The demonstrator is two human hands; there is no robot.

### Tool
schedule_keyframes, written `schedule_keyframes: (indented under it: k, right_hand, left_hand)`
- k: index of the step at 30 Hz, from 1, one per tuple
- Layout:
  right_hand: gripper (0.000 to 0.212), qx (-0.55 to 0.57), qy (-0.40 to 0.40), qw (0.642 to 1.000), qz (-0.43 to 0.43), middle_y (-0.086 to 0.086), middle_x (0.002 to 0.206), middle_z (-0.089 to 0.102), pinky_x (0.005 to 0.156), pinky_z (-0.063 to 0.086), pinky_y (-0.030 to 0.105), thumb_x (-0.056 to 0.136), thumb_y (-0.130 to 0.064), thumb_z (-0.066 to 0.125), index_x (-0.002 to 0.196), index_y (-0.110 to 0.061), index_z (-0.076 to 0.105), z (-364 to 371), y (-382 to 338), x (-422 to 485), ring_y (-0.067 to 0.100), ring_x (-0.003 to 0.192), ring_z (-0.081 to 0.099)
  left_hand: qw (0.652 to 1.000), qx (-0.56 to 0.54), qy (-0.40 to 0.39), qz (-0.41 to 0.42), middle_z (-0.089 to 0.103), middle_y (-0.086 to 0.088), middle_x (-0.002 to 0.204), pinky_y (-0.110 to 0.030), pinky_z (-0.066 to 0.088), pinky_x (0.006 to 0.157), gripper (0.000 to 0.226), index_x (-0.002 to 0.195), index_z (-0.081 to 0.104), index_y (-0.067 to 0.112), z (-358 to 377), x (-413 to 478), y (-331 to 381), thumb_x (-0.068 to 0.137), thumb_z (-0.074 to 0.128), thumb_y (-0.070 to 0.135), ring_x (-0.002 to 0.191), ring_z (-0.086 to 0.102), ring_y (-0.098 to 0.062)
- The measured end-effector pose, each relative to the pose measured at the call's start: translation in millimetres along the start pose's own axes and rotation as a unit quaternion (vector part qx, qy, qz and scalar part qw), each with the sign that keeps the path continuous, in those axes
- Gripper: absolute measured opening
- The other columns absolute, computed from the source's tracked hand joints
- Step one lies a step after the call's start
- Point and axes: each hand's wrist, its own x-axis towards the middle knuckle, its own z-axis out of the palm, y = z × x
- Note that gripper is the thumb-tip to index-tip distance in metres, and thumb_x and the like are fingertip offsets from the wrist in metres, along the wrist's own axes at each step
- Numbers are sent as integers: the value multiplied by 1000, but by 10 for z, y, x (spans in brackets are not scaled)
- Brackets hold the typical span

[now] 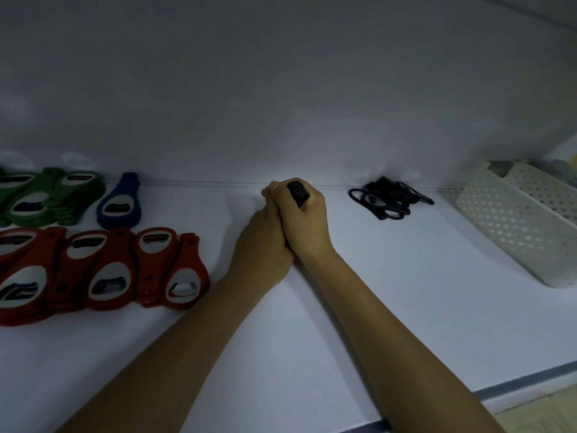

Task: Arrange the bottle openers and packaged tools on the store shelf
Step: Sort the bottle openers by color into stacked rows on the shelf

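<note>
Head view, dim light.

White shelf (406, 307): carries everything; grey front edge at lower right. Pale back wall (281, 89) rises behind it.

White perforated basket (515, 232): far right of the shelf, set at an angle. Contents too dark to make out.

Red bottle openers (103, 270): left front, overlapping stacks lying flat in a row. Green bottle openers (46, 195): behind the red ones, against the left edge of view, also overlapped.

My hands: pressed side by side at mid-shelf, close to the back wall, both forearms reaching in from the front edge. Right hand (304, 220) has its fingers curled round a small black stack (298, 192), whose ribbed top sticks out above the knuckles. Left hand (265, 242) lies against the right, fingers curled at the stack's left side; I cannot tell whether they grip it.

Black openers (390, 198): loose pile at the back, between my hands and the basket, apart from both.

Blue bottle opener (120, 204): single, flat, just right of the green ones.
</note>
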Motion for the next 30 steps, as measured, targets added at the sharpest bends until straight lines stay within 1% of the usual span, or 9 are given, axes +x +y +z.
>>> schedule_keyframes:
  k: [4, 7, 11, 14, 17, 19, 23, 27, 30]
  right_hand:
    - [30, -6, -10, 1000, 26, 34, 89, 61, 73, 51, 40, 94, -14, 57, 86, 15, 57, -2, -91, -26, 37, 78, 61]
    - [31, 36, -10, 997, 65, 35, 96, 61, 76, 54, 39, 93, -16, 59, 85, 14, 55, -100, -253, -119, 27, 78, 61]
    - [21, 141, 37, 985, 92, 14, 96, 72, 76, 56, 23, 93, -20, 59, 80, -3, 57, -393, -511, -357, 18, 90, 70]
    - [18, 201, 61, 972, 107, 10, 97, 73, 81, 57, 28, 94, -21, 58, 81, -9, 58, -548, -587, -552, 18, 94, 70]
    - [18, 313, 68, 938, 135, 16, 105, 71, 85, 56, 35, 97, -23, 53, 93, -6, 57, -610, -684, -663, 23, 100, 69]
    - [20, 354, 42, 923, 142, 18, 108, 70, 88, 54, 37, 98, -23, 52, 87, -7, 56, -577, -781, -740, 23, 101, 69]
    - [23, 307, -53, 940, 137, 15, 101, 72, 89, 54, 36, 94, -26, 57, 83, -7, 60, -365, -943, -945, 23, 96, 70]
    - [31, 208, -151, 962, 98, 9, 102, 72, 92, 54, 37, 88, -29, 65, 110, -7, 64, -56, -985, -1181, 21, 96, 69]
    - [36, 148, -204, 967, 15, 3, 102, 70, 78, 57, 23, 85, -23, 69, 120, -15, 62, 153, -974, -1336, 13, 92, 68]
  left_hand:
    - [999, -29, -16, -23, 60, -15, 111, -38, 46, 91, 41, 130, 46, 1, 15, 29, 25, 97, 38, 24, 102, 56, -26]
    - [1000, -15, 7, 16, 64, -9, 103, -29, 46, 75, 40, 135, 41, 7, -125, -58, 120, 96, 45, 18, 87, 58, -19]
    - [991, -55, 19, 119, 68, -7, 92, -25, 47, 67, 30, 122, 53, 7, -264, -250, 336, 93, 55, 14, 75, 62, -20]
    - [987, -79, -9, 137, 67, 2, 87, -15, 43, 63, 28, 117, 57, 12, -306, -369, 479, 91, 60, 21, 70, 58, -12]
    - [985, -130, -11, 109, 69, 8, 87, -25, 52, 68, 25, 106, 62, 20, -438, -509, 581, 84, 66, 33, 77, 65, -10]
    - [988, -117, 24, 97, 66, 13, 79, -21, 50, 66, 20, 100, 64, 20, -581, -645, 618, 86, 67, 33, 71, 62, -6]
    - [989, -82, 76, 100, 59, 20, 73, -7, 41, 59, 11, 95, 60, 24, -948, -1010, 596, 88, 64, 32, 68, 59, 2]
    - [987, -88, 112, 73, 60, 13, 73, -13, 44, 58, 14, 91, 58, 26, -1350, -1447, 403, 86, 60, 38, 68, 59, -4]
    - [992, -30, 117, 43, 63, 11, 74, -16, 45, 60, 8, 89, 60, 27, -1632, -1769, 236, 87, 65, 31, 71, 60, -6]
